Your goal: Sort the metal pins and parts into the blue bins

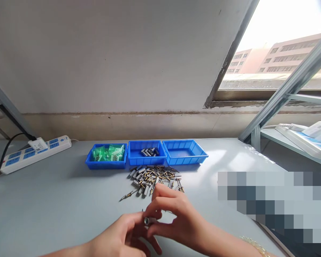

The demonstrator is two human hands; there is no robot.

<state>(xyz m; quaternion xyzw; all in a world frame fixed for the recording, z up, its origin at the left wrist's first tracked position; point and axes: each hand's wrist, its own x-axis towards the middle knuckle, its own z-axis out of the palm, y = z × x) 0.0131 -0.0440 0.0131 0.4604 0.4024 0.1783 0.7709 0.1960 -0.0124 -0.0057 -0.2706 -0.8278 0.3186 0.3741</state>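
My right hand pinches a short silver metal sleeve between thumb and fingers, its open round end facing left. Close against it, my left hand has its fingers curled at the sleeve's near end. A thin dark tip shows above the left fingertips; what those fingers hold is hidden. Beyond both hands lies a loose pile of grey metal sleeves and thin pins with brass-coloured collars, like blind rivets. One such pin lies apart at the pile's left.
Three blue trays stand in a row behind the pile: the left tray with green plastic bags, the middle tray with dark metal sleeves, the right tray with nothing visible inside. A power strip is at far left, a metal shelf at right.
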